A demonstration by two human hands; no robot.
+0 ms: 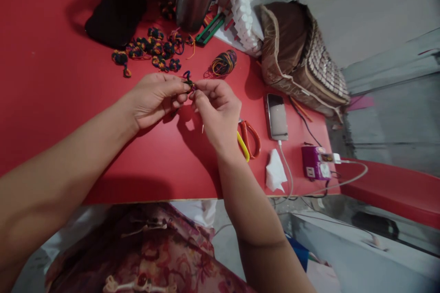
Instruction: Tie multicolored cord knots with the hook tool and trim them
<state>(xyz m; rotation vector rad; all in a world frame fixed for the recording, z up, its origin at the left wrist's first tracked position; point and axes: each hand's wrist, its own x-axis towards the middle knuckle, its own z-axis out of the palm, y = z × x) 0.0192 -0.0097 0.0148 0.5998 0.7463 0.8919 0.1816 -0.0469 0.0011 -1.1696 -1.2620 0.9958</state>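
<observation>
Nearest the lens lay a flowered cloth (147,256) over my lap, and above it both bare forearms reached forward over the edge of the red table (51,100). My left hand (154,98) came in from the left with the wrist nearly straight, knuckles up, thumb and forefinger closed on a small knotted thread piece (189,83). My right hand (218,110) met it from the other side with the wrist bent and the back of the hand toward me, its fingertips pinched on the same piece. Both grips were thus clenched on it, and it sat between the two hands, just above the table and near its middle. As I judged it, such fine work went best with the pinches close together, the pull gentle and even, and the strands held where I could see them. A thin sliver showed under the right hand, too small to identify. Beyond the hands lay a pile of like thread pieces (151,50) and a loose thread bundle (223,62). Just right of my right wrist were scissors (249,139), then a phone (276,116) on its cable.
</observation>
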